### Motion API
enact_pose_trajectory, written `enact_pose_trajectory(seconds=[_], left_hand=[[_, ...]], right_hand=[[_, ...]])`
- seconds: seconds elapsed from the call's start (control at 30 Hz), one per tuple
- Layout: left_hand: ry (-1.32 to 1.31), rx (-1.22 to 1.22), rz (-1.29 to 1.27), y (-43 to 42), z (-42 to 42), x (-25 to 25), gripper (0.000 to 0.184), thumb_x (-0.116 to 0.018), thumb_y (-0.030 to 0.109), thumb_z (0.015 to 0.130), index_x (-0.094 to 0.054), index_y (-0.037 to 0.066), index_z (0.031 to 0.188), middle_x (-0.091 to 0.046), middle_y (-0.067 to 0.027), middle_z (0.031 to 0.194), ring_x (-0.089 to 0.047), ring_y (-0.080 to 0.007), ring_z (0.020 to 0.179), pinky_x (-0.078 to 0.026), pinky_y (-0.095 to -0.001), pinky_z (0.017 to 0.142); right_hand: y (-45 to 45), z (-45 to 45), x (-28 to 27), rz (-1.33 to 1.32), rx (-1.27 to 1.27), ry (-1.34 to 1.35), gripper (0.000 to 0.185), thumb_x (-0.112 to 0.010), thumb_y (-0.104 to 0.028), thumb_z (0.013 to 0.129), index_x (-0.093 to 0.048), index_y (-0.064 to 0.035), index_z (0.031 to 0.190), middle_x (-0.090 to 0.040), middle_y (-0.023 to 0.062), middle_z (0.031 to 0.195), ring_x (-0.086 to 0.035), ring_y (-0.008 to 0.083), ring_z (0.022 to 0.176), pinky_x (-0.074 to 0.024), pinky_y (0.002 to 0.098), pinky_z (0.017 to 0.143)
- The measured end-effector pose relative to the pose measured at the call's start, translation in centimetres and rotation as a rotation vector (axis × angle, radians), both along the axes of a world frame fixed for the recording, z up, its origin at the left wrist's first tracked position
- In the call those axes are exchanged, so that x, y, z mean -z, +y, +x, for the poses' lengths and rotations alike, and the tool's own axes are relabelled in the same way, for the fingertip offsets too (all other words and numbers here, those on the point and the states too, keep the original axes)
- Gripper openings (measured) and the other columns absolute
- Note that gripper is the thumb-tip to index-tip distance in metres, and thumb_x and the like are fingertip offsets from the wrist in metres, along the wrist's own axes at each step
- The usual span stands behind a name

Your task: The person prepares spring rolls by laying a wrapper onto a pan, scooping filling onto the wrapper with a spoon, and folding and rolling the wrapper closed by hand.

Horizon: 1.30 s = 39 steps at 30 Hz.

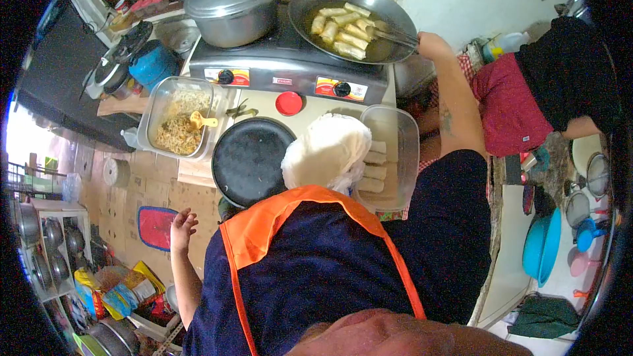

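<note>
My right hand (432, 46) is closed around the handle end of metal tongs (397, 35) at the right rim of a wok (306, 34). The tongs reach among several spring rolls (351, 41) lying in oil, some pale and some golden. My left hand (183, 229) hangs low at my left side, fingers loosely bent and apart, holding nothing. Before me are a black round pan (253, 158), a stack of white wrappers (328, 151) in plastic, and a clear container (407, 158) with several uncooked rolls (374, 170).
A lidded pot (234, 16) stands on the stove (287, 69), left of the wok. A plastic tub (155, 115) holds filling (179, 133) and a yellow spoon (203, 120). A red lid (289, 103) lies near the stove. Another person (514, 102) is at the right.
</note>
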<state>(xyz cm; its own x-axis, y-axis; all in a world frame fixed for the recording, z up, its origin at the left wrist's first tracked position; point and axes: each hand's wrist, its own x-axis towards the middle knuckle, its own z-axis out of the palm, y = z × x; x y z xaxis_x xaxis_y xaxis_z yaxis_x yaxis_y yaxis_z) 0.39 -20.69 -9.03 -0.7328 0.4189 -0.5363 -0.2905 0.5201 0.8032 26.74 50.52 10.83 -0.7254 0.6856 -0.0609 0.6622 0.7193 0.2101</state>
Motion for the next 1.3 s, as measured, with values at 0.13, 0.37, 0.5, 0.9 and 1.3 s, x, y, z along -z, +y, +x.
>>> enact_pose_trajectory(seconds=[0.13,0.37,0.5,0.9,1.3], left_hand=[[0.024,0.039,0.019,0.3,-0.3,0.0,0.040,-0.053,0.022,0.084,-0.046,0.004,0.119,-0.059,-0.0040,0.099,-0.056,-0.0123,0.081,-0.043,-0.0244,0.064],[-0.021,-0.004,0.017,-1.1,-0.2,0.8,0.041,-0.055,0.024,0.083,-0.047,0.005,0.118,-0.058,-0.0037,0.098,-0.056,-0.0126,0.081,-0.042,-0.0243,0.064],[-0.037,-0.037,0.025,-1.4,-0.2,1.2,0.041,-0.056,0.025,0.083,-0.047,0.005,0.118,-0.059,-0.0030,0.097,-0.056,-0.0126,0.080,-0.042,-0.0245,0.063],[-0.039,-0.045,-0.014,-2.1,0.1,1.7,0.040,-0.056,0.023,0.082,-0.048,0.005,0.117,-0.059,-0.0030,0.096,-0.056,-0.0121,0.078,-0.042,-0.0249,0.062],[-0.070,-0.085,-0.022,-3.9,0.1,2.0,0.039,-0.054,0.021,0.083,-0.048,0.005,0.117,-0.059,-0.0034,0.095,-0.055,-0.0123,0.077,-0.041,-0.0247,0.061]], right_hand=[[-0.3,-0.7,0.0,0.070,0.227,0.080,0.025,-0.050,-0.014,0.072,-0.059,-0.0027,0.094,-0.060,0.0191,0.093,-0.058,0.0329,0.090,-0.0460,0.0417,0.077],[-4.2,-0.5,-4.1,0.071,0.185,-0.029,0.024,-0.050,-0.013,0.075,-0.056,-0.0072,0.097,-0.060,0.0179,0.094,-0.057,0.0319,0.090,-0.0466,0.0416,0.075],[-4.6,-0.9,-3.9,0.146,0.195,-0.123,0.024,-0.048,-0.011,0.076,-0.056,-0.0115,0.099,-0.059,0.0147,0.096,-0.058,0.0301,0.090,-0.0475,0.0407,0.074],[-1.5,-0.7,-1.1,0.519,0.116,-0.115,0.017,-0.047,-0.017,0.080,-0.061,-0.0153,0.090,-0.059,0.0067,0.089,-0.061,0.0244,0.084,-0.0487,0.0392,0.068],[0.4,-0.7,1.9,0.566,-0.006,-0.109,0.013,-0.050,-0.018,0.077,-0.060,-0.0145,0.085,-0.059,0.0054,0.082,-0.061,0.0218,0.078,-0.0492,0.0371,0.065]])
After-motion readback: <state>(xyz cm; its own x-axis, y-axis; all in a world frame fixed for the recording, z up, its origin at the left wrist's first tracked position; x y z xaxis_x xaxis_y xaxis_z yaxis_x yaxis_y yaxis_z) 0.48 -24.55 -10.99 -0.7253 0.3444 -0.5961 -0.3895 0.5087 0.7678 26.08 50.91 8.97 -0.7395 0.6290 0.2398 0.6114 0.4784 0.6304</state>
